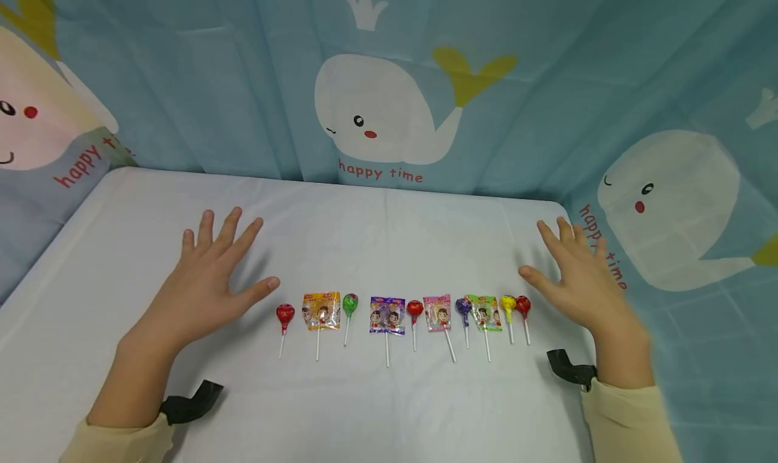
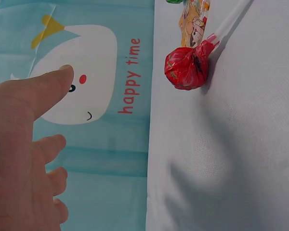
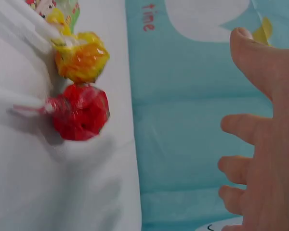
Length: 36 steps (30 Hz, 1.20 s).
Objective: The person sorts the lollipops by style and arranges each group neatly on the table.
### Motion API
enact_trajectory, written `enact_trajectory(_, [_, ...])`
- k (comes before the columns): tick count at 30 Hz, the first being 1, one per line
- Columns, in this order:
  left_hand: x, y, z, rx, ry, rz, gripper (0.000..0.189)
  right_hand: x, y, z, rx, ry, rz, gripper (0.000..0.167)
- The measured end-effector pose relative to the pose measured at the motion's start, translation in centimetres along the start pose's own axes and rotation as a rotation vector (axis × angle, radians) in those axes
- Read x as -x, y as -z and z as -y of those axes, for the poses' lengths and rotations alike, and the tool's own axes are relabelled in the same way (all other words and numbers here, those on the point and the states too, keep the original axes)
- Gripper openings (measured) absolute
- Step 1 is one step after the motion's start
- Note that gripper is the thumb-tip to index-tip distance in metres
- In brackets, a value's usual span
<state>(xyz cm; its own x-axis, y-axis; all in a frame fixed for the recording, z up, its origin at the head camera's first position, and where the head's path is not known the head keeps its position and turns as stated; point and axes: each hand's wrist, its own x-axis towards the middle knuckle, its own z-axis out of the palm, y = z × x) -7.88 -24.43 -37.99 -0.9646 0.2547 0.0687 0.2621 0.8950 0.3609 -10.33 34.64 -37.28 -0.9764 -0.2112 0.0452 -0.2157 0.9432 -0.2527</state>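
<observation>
A row of lollipops lies across the white table, sticks toward the person. My left hand (image 1: 203, 281) hovers with spread fingers at the row's left end, nearest a red lollipop (image 1: 285, 314). Right of that come an orange-wrapped flat lollipop (image 1: 322, 311), a green one (image 1: 350, 304), a purple-wrapped flat one (image 1: 387, 316) and a second red one (image 1: 415, 308). Further along are a pink-wrapped flat one (image 1: 437, 313), a dark purple one (image 1: 464, 306), a green-wrapped flat one (image 1: 485, 313), a yellow one (image 1: 508, 304) and another red one (image 3: 82, 113). Beside these, my right hand (image 1: 574, 284) is spread, holding nothing.
The white tablecloth (image 1: 389, 409) covers the table. Behind it and along the right side hangs a blue curtain (image 1: 243, 78) printed with whales and "happy time". Black straps with camera mounts (image 1: 193, 402) sit on both wrists, by beige sleeves (image 1: 629, 416).
</observation>
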Motion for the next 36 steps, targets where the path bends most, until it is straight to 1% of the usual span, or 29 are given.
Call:
enact_trajectory(5, [0.0, 0.0, -0.1, 0.014, -0.007, 0.025, 0.105, -0.2, -0.1, 0.9, 0.007, 0.006, 0.039, 0.095])
enact_trajectory(9, [0.0, 0.0, -0.3, 0.038, -0.021, 0.039, 0.103, -0.2, -0.3, 1.4, -0.008, 0.013, 0.072, 0.094])
enact_trajectory(13, [0.1, -0.1, -0.6, 0.068, -0.051, 0.030, 0.100, -0.3, -0.6, 1.7, -0.036, 0.030, 0.099, 0.090])
enact_trajectory(17, [0.1, -0.3, -1.0, 0.090, -0.078, 0.003, 0.094, -0.5, -1.1, 2.1, -0.062, 0.051, 0.114, 0.085])
enact_trajectory(20, [0.2, -0.5, -1.3, 0.093, -0.101, -0.024, 0.088, -0.6, -1.4, 2.4, -0.078, 0.067, 0.110, 0.080])
enact_trajectory(24, [0.2, -1.1, -1.6, 0.096, -0.143, -0.061, 0.079, -0.9, -2.0, 3.0, -0.077, 0.119, 0.097, 0.073])
enact_trajectory(26, [0.3, -1.5, -1.6, 0.109, -0.155, -0.067, 0.075, -1.1, -2.5, 3.2, -0.070, 0.152, 0.095, 0.071])
enact_trajectory(29, [0.3, -1.9, -1.7, 0.132, -0.158, -0.057, 0.069, -1.3, -3.0, 3.8, -0.070, 0.186, 0.092, 0.066])
enact_trajectory(32, [0.4, -2.3, -1.7, 0.143, -0.152, -0.032, 0.065, -1.4, -3.4, 4.3, -0.076, 0.210, 0.081, 0.062])
enact_trajectory(36, [0.4, -3.0, -1.8, 0.163, -0.138, 0.006, 0.060, -1.4, -3.7, 4.9, -0.070, 0.246, 0.038, 0.059])
